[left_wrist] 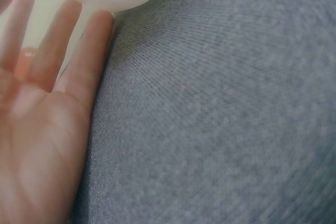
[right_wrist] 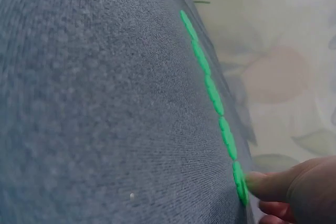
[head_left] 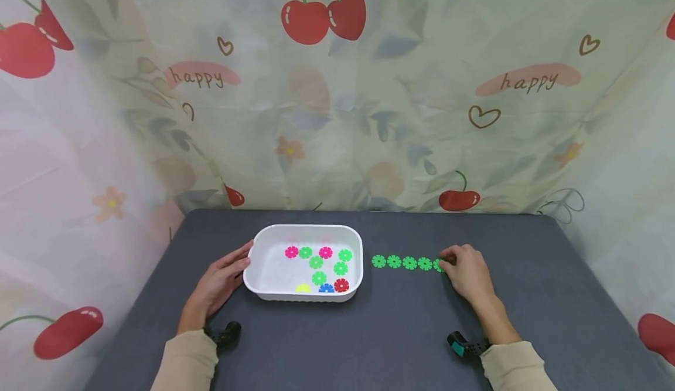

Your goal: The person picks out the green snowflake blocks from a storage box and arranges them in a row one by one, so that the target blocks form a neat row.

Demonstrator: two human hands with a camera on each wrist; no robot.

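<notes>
Right, I logged five green, flower-edged, plastic-looking discs point(head_left: 409, 263) in a row on the dark grey, cloth-covered table point(head_left: 348, 344), just right of the white, rounded-rectangular, plastic-looking tray point(head_left: 271, 265). The right hand point(head_left: 471, 274) had its thumb and forefinger apparently pinching the outer edge of the end disc point(head_left: 437, 265), other fingers curled under. I couldn't tell whether the discs interlocked or only butted together; if only butted, a sideways nudge or a lift could have split the row, and an uneven push could have kinked it. The left hand point(head_left: 216, 288) had its fingers fairly straight and spread, tips against the tray's outer wall. Too hard a press there could have slid the tray into the row's near end, or jostled the loose mixed-colour discs point(head_left: 316, 262) inside. Pinching fingers partly hid the end disc, so misalignment could have gone unnoticed.
</notes>
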